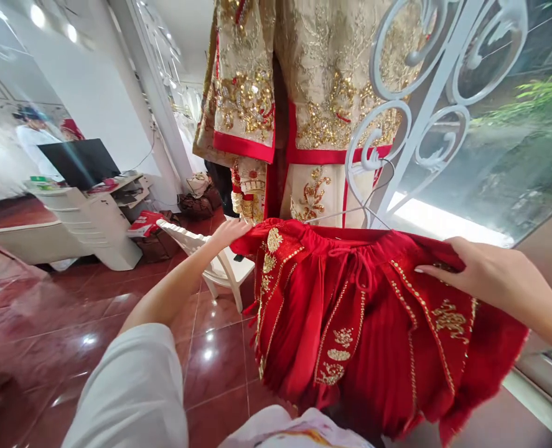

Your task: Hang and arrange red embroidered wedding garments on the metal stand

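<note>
A red pleated skirt with gold embroidery is stretched out between my two hands at waist height. My left hand grips its waistband at the left end, fingers closed on the cloth. My right hand holds the right end, thumb lying on top of the fabric. A thin wire hanger shows just above the waistband. Behind it hangs a cream and gold embroidered robe with red trim.
A white scrolled metal grille stands before a window at right. On the glossy red tile floor are a white plastic chair and a white desk with a dark monitor. Bags lie by the far wall.
</note>
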A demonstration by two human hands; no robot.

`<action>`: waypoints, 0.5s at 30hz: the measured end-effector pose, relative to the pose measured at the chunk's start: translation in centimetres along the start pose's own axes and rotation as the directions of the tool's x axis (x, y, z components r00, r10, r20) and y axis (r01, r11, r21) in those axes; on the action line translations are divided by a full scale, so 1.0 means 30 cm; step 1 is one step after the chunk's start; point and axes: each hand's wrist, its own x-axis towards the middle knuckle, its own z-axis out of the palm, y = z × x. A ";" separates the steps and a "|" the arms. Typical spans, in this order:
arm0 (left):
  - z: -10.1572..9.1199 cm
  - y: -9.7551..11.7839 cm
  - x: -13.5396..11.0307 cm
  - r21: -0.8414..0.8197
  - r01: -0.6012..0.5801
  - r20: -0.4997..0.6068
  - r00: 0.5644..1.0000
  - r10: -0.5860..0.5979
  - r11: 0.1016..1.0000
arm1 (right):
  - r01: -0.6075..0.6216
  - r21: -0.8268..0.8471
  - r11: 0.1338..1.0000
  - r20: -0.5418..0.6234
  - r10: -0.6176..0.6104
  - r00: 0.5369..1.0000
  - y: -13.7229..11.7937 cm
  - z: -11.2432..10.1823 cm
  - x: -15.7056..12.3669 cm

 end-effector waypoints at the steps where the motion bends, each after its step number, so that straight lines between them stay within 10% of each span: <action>1: -0.016 -0.003 -0.001 0.058 -0.029 0.020 0.999 0.028 0.998 | -0.020 -0.001 1.000 0.036 0.020 0.999 -0.001 -0.002 0.006; 7: -0.077 0.079 0.034 0.181 -0.136 0.021 0.991 0.134 0.974 | -0.154 0.105 0.982 -0.084 0.163 0.983 0.025 0.000 0.014; 15: 0.195 0.177 -0.040 -0.140 -0.082 0.509 0.849 0.143 0.987 | -0.036 0.498 0.866 -0.124 0.113 0.986 0.030 -0.009 0.006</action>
